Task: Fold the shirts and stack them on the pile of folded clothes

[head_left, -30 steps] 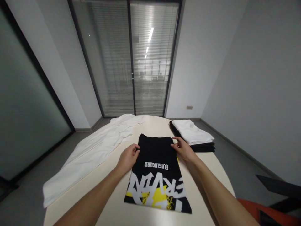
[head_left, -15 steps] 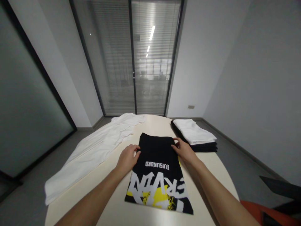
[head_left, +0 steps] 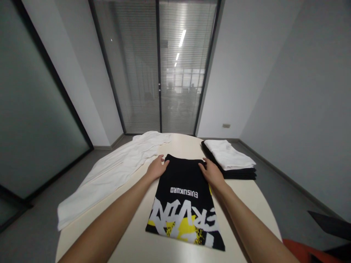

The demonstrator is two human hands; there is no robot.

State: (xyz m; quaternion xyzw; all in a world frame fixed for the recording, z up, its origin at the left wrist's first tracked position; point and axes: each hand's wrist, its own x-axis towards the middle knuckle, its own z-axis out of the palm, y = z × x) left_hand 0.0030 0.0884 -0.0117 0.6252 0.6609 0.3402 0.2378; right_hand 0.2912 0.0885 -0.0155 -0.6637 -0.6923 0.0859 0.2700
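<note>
A folded black shirt [head_left: 182,182] with white lettering and a yellow print lies flat on the table in front of me, its print upside down to my view. My left hand [head_left: 158,167] is at its far left corner, thumb over the edge and fingers beside it, closed on the cloth. At the far right corner my right hand [head_left: 211,171] pinches the edge in the same way, thumb on top.
On the pale round table [head_left: 131,226], white cloth [head_left: 109,171] is spread along the left. A stack of folded black garments [head_left: 240,174] with a white one [head_left: 229,155] on top stands at right. A red chair [head_left: 298,250] is at the lower right.
My left hand has moved away from me along the shirt's left edge to the far corner. My right hand has shifted slightly, its thumb now nearer the far edge. The view has turned slightly left.
</note>
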